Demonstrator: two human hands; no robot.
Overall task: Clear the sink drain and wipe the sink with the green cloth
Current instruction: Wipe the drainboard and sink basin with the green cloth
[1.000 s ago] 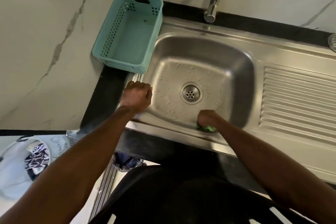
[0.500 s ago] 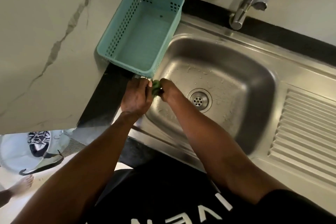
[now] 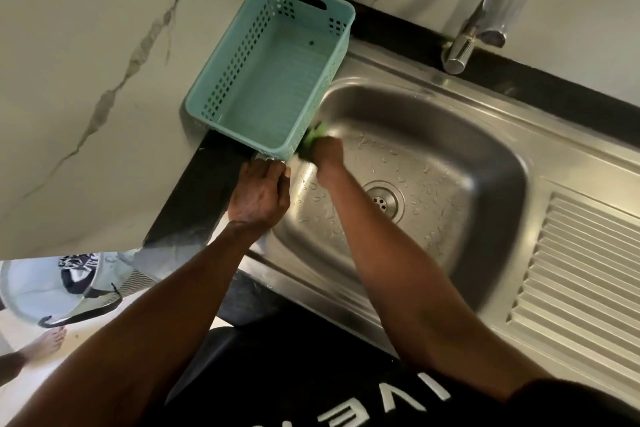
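Observation:
The steel sink holds scattered water drops, and its round drain shows bare near the middle. My right hand grips the green cloth against the sink's left wall, just below the basket's corner. Most of the cloth is hidden under the fingers. My left hand rests on the sink's left rim with its fingers curled over the edge.
A teal plastic basket stands on the counter at the sink's back left, overhanging the rim. The tap rises behind the sink. A ribbed draining board lies to the right. A bucket and a person's foot are on the floor at left.
My right hand has carried the cloth from the sink's near wall to the left wall and up toward the basket. The left hand has stayed on the rim.

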